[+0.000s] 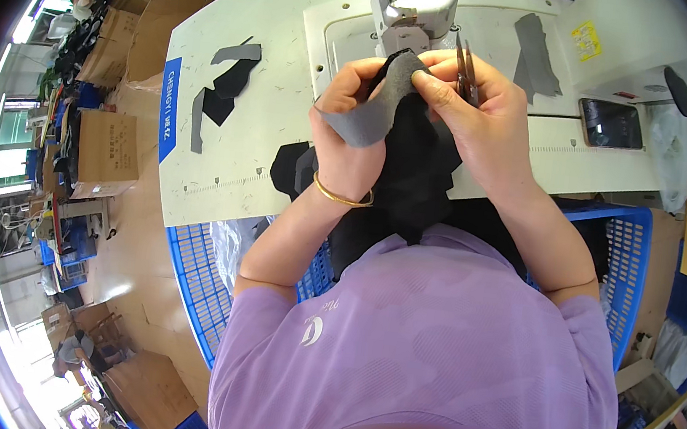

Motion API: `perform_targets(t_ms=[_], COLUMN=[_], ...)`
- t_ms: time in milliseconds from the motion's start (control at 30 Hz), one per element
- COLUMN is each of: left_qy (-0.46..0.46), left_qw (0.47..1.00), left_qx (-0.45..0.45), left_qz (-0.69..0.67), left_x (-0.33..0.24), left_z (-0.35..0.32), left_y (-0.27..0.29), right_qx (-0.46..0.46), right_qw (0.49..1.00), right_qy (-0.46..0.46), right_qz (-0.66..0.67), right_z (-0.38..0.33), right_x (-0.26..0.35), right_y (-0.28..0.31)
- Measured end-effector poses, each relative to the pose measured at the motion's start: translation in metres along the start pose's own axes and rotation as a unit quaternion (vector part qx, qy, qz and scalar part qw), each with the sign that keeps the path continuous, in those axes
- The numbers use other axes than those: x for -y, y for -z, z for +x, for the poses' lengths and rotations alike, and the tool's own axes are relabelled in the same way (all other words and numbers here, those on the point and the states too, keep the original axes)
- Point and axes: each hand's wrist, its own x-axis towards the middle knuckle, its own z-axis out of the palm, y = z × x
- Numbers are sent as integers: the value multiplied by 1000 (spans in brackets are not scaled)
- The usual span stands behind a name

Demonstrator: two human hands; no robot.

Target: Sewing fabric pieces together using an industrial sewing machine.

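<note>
Just in front of the sewing machine (422,7), both my hands hold a piece of black fabric (415,168) with a grey strip (362,125) along it. My left hand (349,152) is closed round the left side, the grey strip curving across its palm; part of its fingers is hidden. With thumb and fingers, my right hand (486,116) pinches the strip's upper end. A pair of thread snips (464,74) is also tucked in that hand, blades pointing away from me. The black fabric hangs down from my hands toward my lap.
Black and grey fabric pieces (227,87) lie on the left of the white table (222,163). Another grey piece (537,59) and a phone (611,125) are on the right. Blue baskets (636,248) stand below the table's near edge. Cardboard boxes (109,150) stand at left.
</note>
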Motion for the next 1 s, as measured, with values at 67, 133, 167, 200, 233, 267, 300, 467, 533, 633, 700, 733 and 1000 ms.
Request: perform_targets(t_ms=[67,133,167,200,233,267,300,467,533,633,700,733,1000], left_qy=[-9,11,30,29,19,9,9,105,117,127,128,129,177], left_qw=[999,996,991,991,992,993,993,987,977,965,965,965,939], left_qx=[5,-1,-7,-6,-13,-21,-21,-40,-52,-93,-83,-73,-82], left_qz=[-53,-90,-129,-129,-122,-114,-113,-116,-172,-210,-214,-218,-284], left_x=[8,10,10,9,8,7,6,2,1,-1,1,2,-5], left_z=[-2,-5,-6,-7,-9,-10,-10,-3,-2,0,1,1,-1], left_y=[1,-1,-3,-6,-8,-9,-9,-4,-4,-6,-3,-2,-7], right_qx=[-10,-29,-30,-43,-55,-56,-51,-59,-60,-51,-52,-52,-66], right_qw=[999,997,997,998,997,997,997,996,993,994,997,999,997], right_qy=[-29,-39,-39,-19,-1,-2,-9,45,76,75,46,16,27], right_qz=[26,53,53,48,45,47,56,-42,-74,-56,-26,4,12], right_z=[-2,-5,-6,-6,-7,-8,-9,-11,-11,-11,-13,-14,-15], right_x=[-2,-7,-10,-12,-14,-14,-14,-10,-8,-3,0,0,-3], right_y=[-4,-7,-8,-10,-12,-14,-15,-16,-16,-16,-15,-14,-13])
